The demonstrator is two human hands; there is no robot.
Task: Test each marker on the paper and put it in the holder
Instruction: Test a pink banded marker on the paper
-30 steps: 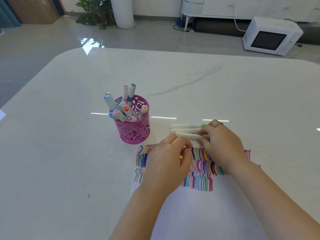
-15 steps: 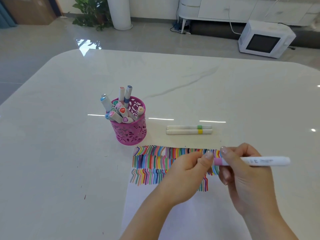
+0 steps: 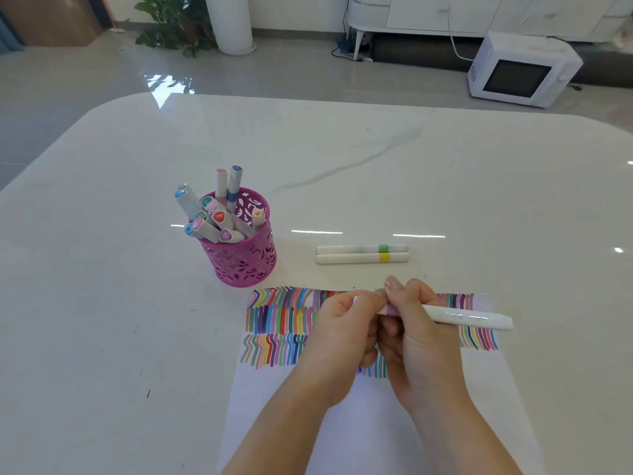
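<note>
Over paper (image 3: pixel 274 406), right hand (image 3: pixel 423 341) grasps white marker (image 3: pixel 469 317); left hand (image 3: pixel 342 332) pinches its pink-banded end.

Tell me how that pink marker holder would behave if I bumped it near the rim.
It might tip leftward: the pink holder is fairly tall for its base, and several markers lean out over its left rim. Its walls are cut-out lattice, so it is probably light. On the glossy table it could slide rather than topple.
</note>
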